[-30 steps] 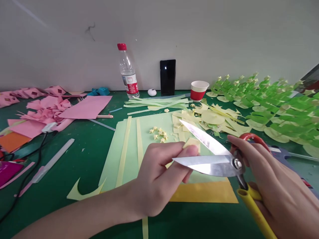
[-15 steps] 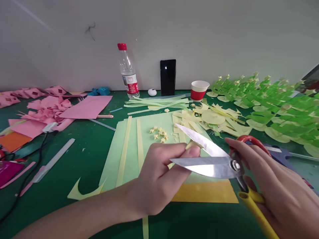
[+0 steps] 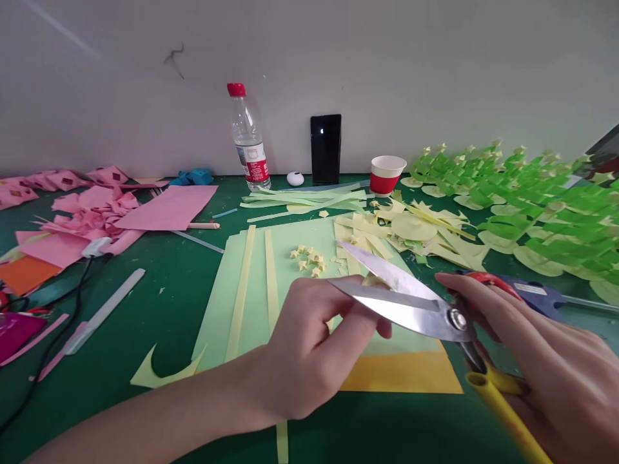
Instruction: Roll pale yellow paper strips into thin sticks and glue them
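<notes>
My left hand (image 3: pixel 309 351) pinches a small pale yellow paper piece (image 3: pixel 373 280) between thumb and forefinger, over the light green sheet (image 3: pixel 232 303). My right hand (image 3: pixel 541 361) grips a pair of scissors (image 3: pixel 411 303) with one red and one yellow handle. The steel blades are nearly closed around the paper piece, just past my left fingertips. Several tiny yellow paper stars (image 3: pixel 309 259) lie on the green sheet beyond my hands. Two pale yellow strips (image 3: pixel 244 283) lie along the sheet.
A yellow sheet (image 3: pixel 406 374) lies under my hands. Pale yellow offcuts (image 3: pixel 411 229) and green paper trees (image 3: pixel 532 200) fill the right. Pink paper (image 3: pixel 164 207) lies at the left. A water bottle (image 3: pixel 247 138), a black phone (image 3: pixel 325 149) and a red cup (image 3: pixel 385 175) stand at the wall.
The scissor blades have come together on the yellow paper piece, from wide apart to nearly closed. My right hand dropped slightly and my left hand stayed in place.
</notes>
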{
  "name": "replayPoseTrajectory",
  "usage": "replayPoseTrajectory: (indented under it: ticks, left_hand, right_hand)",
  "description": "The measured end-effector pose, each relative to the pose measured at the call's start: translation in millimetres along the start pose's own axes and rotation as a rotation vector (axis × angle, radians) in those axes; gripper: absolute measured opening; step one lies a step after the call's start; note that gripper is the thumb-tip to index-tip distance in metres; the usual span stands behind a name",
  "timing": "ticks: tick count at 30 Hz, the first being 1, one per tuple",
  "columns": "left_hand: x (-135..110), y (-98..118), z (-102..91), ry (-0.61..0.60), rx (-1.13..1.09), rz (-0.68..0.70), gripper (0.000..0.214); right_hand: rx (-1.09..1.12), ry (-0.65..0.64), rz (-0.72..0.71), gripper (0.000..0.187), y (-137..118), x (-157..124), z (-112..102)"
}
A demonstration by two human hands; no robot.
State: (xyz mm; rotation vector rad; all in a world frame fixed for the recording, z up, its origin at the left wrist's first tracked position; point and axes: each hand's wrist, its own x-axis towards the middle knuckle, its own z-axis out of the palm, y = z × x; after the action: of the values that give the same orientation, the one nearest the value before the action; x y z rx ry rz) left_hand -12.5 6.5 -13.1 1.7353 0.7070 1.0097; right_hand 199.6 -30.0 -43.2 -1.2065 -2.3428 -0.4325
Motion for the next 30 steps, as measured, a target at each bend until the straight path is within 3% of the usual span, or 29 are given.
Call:
replayPoseTrajectory:
  ticks: [3, 8, 17, 25, 30]
  left_hand:
    - [0.1, 1.2, 0.0, -0.002, 0.010, -0.027, 0.024]
    - [-1.4, 2.3, -0.5, 0.003, 0.043, -0.044, 0.027]
    - [-1.8, 2.3, -0.5, -0.004, 0.018, -0.086, 0.033]
    - [-4.7, 5.0, -1.5, -0.129, -0.123, -0.205, 0.038]
    - [-7.4, 6.1, 0.0, -0.228, -0.180, -0.296, 0.039]
  right_hand:
    - [-0.003, -0.044, 0.016, 0.056, -1.2, 1.6, -2.2]
    - [0.031, -0.007, 0.018, 0.053, -0.2, -0.9, -1.7]
    - [-0.100, -0.015, 0.071, 0.024, 3.2, 4.1, -3.9]
    - [0.139, -0.337, 0.295, 0.024, 4.5, 7.2, 15.4]
    - [0.154, -0.338, 0.303, 0.035, 1.4, 0.4, 32.1]
